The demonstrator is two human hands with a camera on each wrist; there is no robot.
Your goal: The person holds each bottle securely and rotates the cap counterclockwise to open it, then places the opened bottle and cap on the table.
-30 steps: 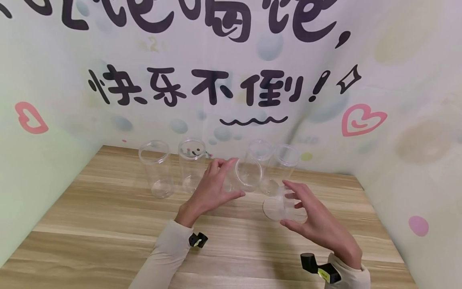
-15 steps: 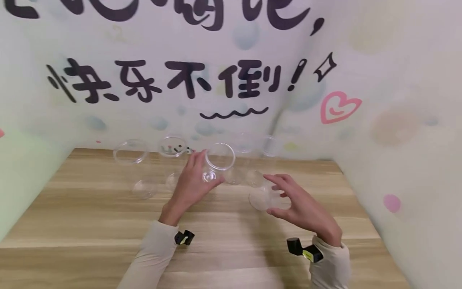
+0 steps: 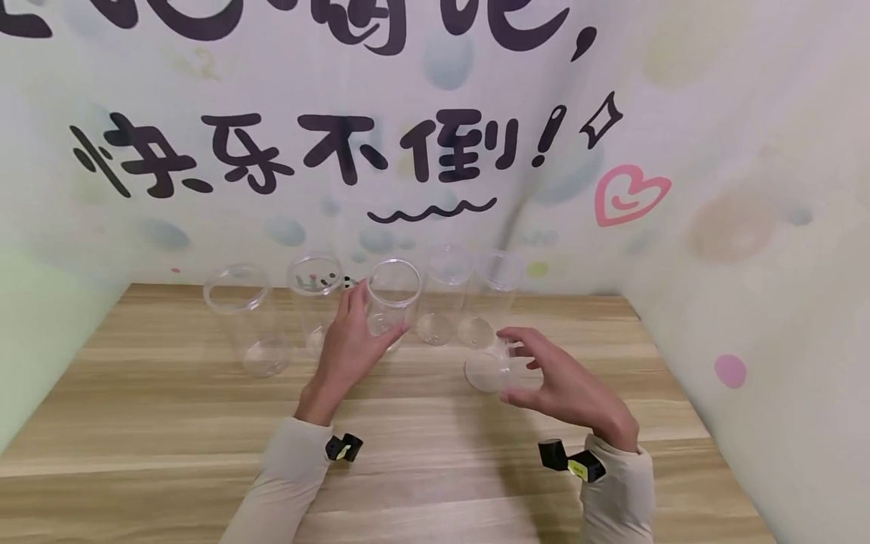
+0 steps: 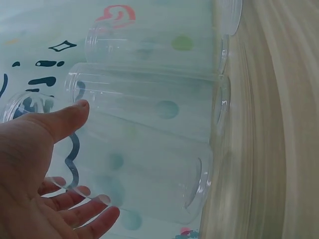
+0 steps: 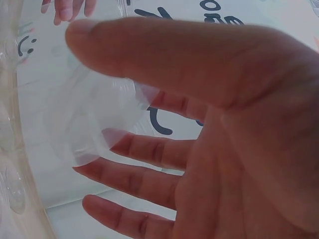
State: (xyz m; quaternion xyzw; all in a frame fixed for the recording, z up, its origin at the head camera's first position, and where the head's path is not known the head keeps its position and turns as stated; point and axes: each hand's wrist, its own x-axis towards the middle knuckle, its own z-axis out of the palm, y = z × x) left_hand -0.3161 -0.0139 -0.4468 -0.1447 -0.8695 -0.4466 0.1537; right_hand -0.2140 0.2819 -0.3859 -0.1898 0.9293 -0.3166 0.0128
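Observation:
My left hand (image 3: 350, 332) grips a tall clear plastic cup (image 3: 394, 298), thumb on its near side and fingers round the far left. The cup stands mouth up in the middle of a row, leaning slightly beside its neighbour (image 4: 144, 99) in the left wrist view. My right hand (image 3: 553, 378) holds a clear round rimmed plastic piece (image 3: 484, 372) on its side, between thumb and fingertips. In the right wrist view this piece (image 5: 84, 119) shows in front of the fingers, partly covered by the thumb; I cannot tell whether it is a cup or a lid.
Two clear cups stand to the left, an outer cup (image 3: 254, 325) and an inner cup (image 3: 306, 306). Two more, a cup (image 3: 445, 295) and another cup (image 3: 491, 302), stand to the right. A printed cloth wall (image 3: 435, 204) rises behind the wood-grain table (image 3: 408, 453).
The cup in my left hand has gone back and left, from tilted toward me to nearly upright in the row. The head view has swung right. My right hand keeps its hold.

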